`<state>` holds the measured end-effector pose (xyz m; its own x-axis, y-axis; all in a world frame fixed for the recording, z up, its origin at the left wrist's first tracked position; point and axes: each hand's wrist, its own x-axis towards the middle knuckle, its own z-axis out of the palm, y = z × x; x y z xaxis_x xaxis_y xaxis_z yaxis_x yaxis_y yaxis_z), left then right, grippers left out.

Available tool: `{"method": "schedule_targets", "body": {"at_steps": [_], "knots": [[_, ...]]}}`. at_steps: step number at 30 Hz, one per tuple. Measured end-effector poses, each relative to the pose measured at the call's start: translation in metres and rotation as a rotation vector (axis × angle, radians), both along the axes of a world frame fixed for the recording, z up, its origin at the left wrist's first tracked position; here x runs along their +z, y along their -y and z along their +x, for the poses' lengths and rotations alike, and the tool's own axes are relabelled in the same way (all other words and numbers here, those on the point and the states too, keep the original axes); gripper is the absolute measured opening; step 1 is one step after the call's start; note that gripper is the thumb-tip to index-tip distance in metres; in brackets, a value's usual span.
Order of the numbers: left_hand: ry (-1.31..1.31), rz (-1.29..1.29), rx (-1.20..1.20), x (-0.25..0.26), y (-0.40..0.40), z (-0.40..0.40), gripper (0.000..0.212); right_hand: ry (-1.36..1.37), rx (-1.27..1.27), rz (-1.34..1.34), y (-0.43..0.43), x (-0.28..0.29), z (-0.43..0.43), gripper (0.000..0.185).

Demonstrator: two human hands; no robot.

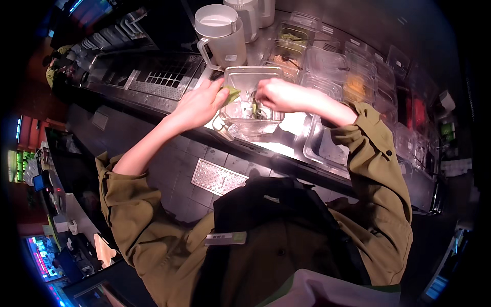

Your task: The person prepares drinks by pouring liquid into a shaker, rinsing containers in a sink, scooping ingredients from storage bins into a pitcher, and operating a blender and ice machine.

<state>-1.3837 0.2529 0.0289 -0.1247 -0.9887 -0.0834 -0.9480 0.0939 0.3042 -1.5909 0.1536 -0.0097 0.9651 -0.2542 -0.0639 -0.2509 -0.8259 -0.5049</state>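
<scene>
My left hand (201, 103) pinches a green leaf-like piece (232, 94) between thumb and fingers, at the left side of a clear plastic container (253, 72). Over the container's right side is my right hand (275, 94), its fingers curled down inside the rim. Whether those fingertips hold anything is hidden. Dark green scraps (256, 111) lie low in the container, below my right fingertips. Close in front of the container, some crumpled clear plastic (238, 132) lies at the counter's edge.
White plastic pitchers (226, 44) stand behind the container. Clear tubs of food (355, 87) line the right side. A metal drip grate (165, 76) extends left; a clear shallow tray (326, 144) sits at right. A person (51, 73) is far left.
</scene>
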Motion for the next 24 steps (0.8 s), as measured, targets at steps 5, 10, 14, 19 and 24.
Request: {"method": "schedule_targets", "body": {"at_steps": [5, 10, 14, 19, 24], "knots": [[-0.363, 0.029, -0.016, -0.001, 0.003, 0.007, 0.047, 0.241, -0.094, -0.059, -0.001, 0.018, -0.011, 0.020], [-0.667, 0.241, 0.132, 0.018, 0.006, 0.009, 0.040, 0.358, -0.261, 0.150, -0.003, 0.027, -0.024, 0.018], [-1.030, 0.606, 0.224, 0.026, 0.008, 0.010, 0.055, 0.293, -0.390, 0.249, -0.009, 0.026, -0.032, 0.019], [-1.207, 0.637, 0.173, 0.019, 0.010, 0.011, 0.060, 0.340, -0.422, 0.219, -0.011, 0.018, -0.040, 0.020], [-1.528, 0.582, 0.194, 0.014, 0.001, 0.004, 0.048, 0.321, -0.435, 0.349, -0.011, 0.021, -0.041, 0.021]]}}
